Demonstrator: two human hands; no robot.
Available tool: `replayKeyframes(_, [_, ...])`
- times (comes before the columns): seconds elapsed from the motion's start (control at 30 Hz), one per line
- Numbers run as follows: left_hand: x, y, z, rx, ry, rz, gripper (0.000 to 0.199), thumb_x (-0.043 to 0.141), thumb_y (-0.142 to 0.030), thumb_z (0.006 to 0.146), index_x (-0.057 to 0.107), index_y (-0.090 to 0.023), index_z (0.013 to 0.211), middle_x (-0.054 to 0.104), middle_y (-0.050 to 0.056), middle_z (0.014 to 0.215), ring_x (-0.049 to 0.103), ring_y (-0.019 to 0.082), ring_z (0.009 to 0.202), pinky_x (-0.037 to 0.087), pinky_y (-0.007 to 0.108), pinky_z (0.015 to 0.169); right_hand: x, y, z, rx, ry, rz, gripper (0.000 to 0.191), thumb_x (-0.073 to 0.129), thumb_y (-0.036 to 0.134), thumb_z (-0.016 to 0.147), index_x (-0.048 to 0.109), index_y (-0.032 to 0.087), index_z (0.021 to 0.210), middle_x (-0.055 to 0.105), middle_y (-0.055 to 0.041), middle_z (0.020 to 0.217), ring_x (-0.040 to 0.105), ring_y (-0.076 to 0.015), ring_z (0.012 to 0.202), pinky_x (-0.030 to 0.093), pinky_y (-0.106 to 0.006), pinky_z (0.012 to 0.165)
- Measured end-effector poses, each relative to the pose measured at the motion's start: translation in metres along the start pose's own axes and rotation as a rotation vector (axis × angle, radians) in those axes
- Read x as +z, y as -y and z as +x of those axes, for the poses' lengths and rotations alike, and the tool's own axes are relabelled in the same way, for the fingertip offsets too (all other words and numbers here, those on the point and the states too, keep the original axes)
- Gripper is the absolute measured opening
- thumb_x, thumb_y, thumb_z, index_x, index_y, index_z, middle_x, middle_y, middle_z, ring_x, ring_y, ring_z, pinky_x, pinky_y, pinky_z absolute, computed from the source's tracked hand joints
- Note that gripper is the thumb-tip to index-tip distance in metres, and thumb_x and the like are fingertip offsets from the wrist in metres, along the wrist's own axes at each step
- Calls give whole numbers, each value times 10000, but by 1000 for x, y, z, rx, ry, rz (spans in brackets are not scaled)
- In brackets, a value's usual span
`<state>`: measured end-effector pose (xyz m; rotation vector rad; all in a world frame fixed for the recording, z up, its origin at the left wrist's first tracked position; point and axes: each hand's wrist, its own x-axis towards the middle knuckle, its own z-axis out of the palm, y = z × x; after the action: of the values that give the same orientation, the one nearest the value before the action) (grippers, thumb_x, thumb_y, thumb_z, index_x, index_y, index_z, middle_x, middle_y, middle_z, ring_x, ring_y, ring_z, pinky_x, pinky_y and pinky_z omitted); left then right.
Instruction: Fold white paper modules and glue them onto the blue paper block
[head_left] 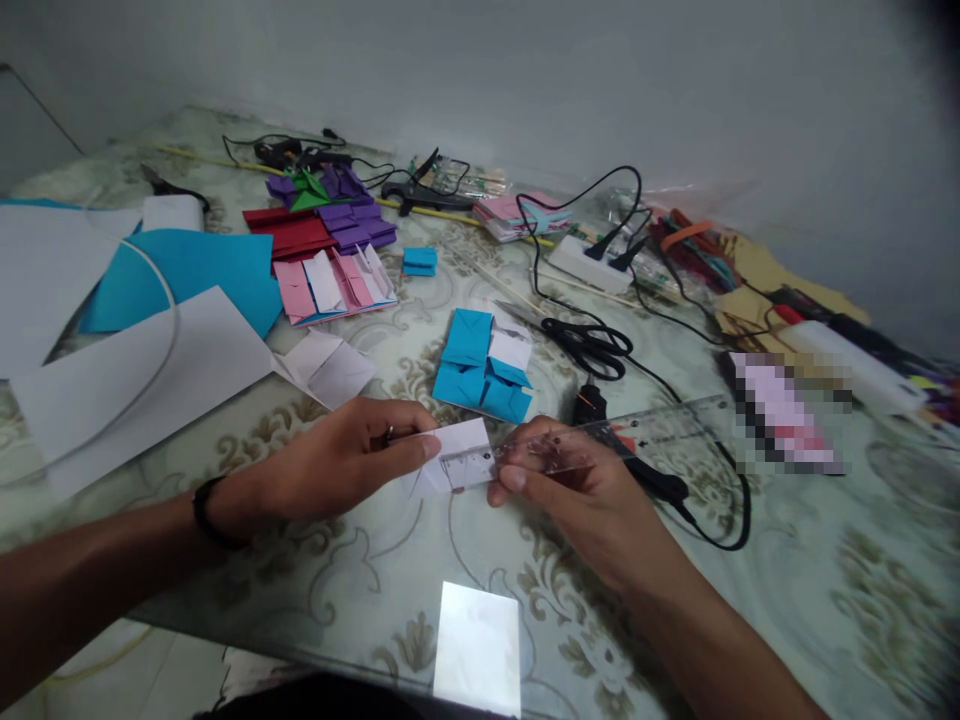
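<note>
Pinching the small white paper (472, 437) between thumb and fingers, your left hand (337, 455) steadies it just on the near side of the blue-and-white folded piece (466, 370), while your right hand (577, 500) grasps the clear ruler (600, 438), whose end overlaps that paper and whose length runs out to the right of the folded piece. To work well, you would do best to keep the paper flat, square the ruler's edge to a fold or side, and press both together so neither slides. Mind the ruler's far end: it passes over the glue gun (637, 470), right of the folded piece, and a snag there could twist your alignment.
</note>
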<state>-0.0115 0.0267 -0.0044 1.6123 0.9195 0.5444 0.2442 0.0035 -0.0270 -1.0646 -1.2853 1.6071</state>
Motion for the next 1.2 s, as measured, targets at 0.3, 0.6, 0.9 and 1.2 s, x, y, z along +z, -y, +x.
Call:
replayKeyframes(0.3, [1,8,0,-12,38,-99,236,691,-390,966,722,-169,1044,700,9,925,601,145,812,435,234,678,2,0,-1,12,49,-44,91,817,339,908,829,290,985,782,18,894,695,-120,832,545,-227,814])
replayKeyframes(0.6, [-1,8,0,-73,77,27,290,675,-445,962,745,-166,1000,656,-9,820,552,132,718,371,235,599,6,5,-2,2,100,-148,127,729,315,969,838,270,924,766,10,789,687,-134,810,544,-241,811])
replayKeyframes(0.9, [3,4,-2,-120,57,98,350,684,-460,951,658,-161,771,494,-54,669,415,89,617,280,210,511,11,8,-5,-101,42,-337,97,739,267,917,829,270,881,804,-3,858,715,-160,789,558,-253,710])
replayKeyframes(1.2, [6,6,-9,-61,-46,249,305,666,-460,969,776,-186,896,665,-40,703,526,110,640,362,200,534,17,16,-5,-253,80,-587,129,686,218,963,805,231,915,806,-24,934,748,-171,870,574,-273,784])
